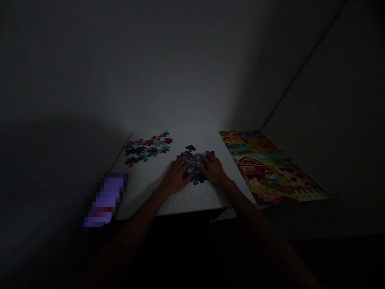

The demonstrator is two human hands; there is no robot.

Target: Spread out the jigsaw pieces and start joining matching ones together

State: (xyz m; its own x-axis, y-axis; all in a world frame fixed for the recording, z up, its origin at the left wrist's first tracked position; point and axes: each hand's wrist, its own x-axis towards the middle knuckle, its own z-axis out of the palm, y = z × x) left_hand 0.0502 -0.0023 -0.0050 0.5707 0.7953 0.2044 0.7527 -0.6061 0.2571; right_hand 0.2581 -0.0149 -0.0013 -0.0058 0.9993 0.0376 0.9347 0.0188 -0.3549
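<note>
From my remote seat I watch through the head camera, and I take the jigsaw cluster point(196, 176) as my landmark; it lies on the white board point(184, 204), in the middle of the view. The left hand point(178, 175) lies over the cluster's left side and the right hand point(214, 170) over its right, both palm-down with fingers spread. I see neither one pinching or clenched; I judge that they bear lightly on the pieces, perhaps so that these lie flat and do not slide, though the fingers hide what is beneath. Just beyond the cluster sits a dark jigsaw piece point(190, 148), close enough, I'd say, to be in easy reach. Beyond and left of the cluster, loose jigsaw pieces point(146, 151) are spread out, probably so that each can be seen. To its right lies a barnyard picture point(278, 180), with a second colourful picture point(251, 141) behind that, both seemingly set aside to leave working room. Left of the cluster and nearer me is a pixelated purple object point(107, 196) I cannot identify.
</note>
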